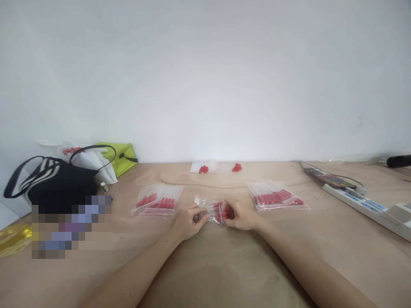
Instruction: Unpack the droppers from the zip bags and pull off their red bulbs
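Observation:
In the middle of the table lies a clear plastic bag (211, 208) with several small red pieces inside. My left hand (188, 221) pinches its left end between thumb and fingers. Curled around the other end, near the red pieces, is my right hand (241, 215), also closed on the bag. To the left sits a stack of flat zip bags (160, 201) holding red cylinder-like pieces. A fuller stack of similar bags (272, 197) lies to the right. The exact kind of the red pieces is too small to tell.
Against the wall lie two more bags with a few red pieces (203, 169) (236, 167). A black bag (61, 179), a white bag (104, 169) and a lime-green bag (126, 156) stand at left. A white power strip (356, 203) and a phone-like object (334, 179) lie right.

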Motion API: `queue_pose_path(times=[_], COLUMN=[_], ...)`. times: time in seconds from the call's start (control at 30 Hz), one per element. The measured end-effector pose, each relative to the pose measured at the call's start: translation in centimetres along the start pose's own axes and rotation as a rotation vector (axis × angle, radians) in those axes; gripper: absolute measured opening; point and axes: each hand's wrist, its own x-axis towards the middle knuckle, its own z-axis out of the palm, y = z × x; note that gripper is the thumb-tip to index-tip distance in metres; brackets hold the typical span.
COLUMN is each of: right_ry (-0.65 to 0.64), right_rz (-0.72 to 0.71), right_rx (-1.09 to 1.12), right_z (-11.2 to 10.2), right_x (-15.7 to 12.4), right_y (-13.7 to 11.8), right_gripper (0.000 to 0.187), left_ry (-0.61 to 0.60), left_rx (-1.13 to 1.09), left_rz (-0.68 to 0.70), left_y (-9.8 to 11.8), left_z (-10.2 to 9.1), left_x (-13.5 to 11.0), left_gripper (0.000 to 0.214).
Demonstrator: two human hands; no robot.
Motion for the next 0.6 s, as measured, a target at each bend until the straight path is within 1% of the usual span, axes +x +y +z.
queue_pose_path(times=[0.13,0.3,0.4,0.5,0.6], right_ry=[-0.029,-0.035,-0.048,-0.057,-0.035], right_rz=[-0.003,-0.021,-0.03,-0.028,-0.007], right_rx=[0.069,0.031,0.015,0.056,0.122], right_z=[-0.3,-1.0,-1.0,-0.7,-0.8], right_x=[0.1,0.0,-0.1,0.0,-0.2], right_y=[0.3,0.5,0.4,0.3,0.4], right_gripper=[0.018,0.019,0.021,0.017,0.017], left_ry=[0.001,-0.007,-0.009,-0.01,-0.002], left_rx=[0.002,-0.007,0.008,0.003,-0.007], left_rz=[0.004,0.003,-0.003,-0.024,-0.031], left_y=[-0.1,-0.2,-0.2,-0.1,0.0], left_z=[-0.1,-0.1,-0.2,-0.2,-0.3], left_x=[-0.1,-0.2,-0.2,-0.2,-0.2], left_gripper=[0.027,0.026,0.026,0.027,0.026])
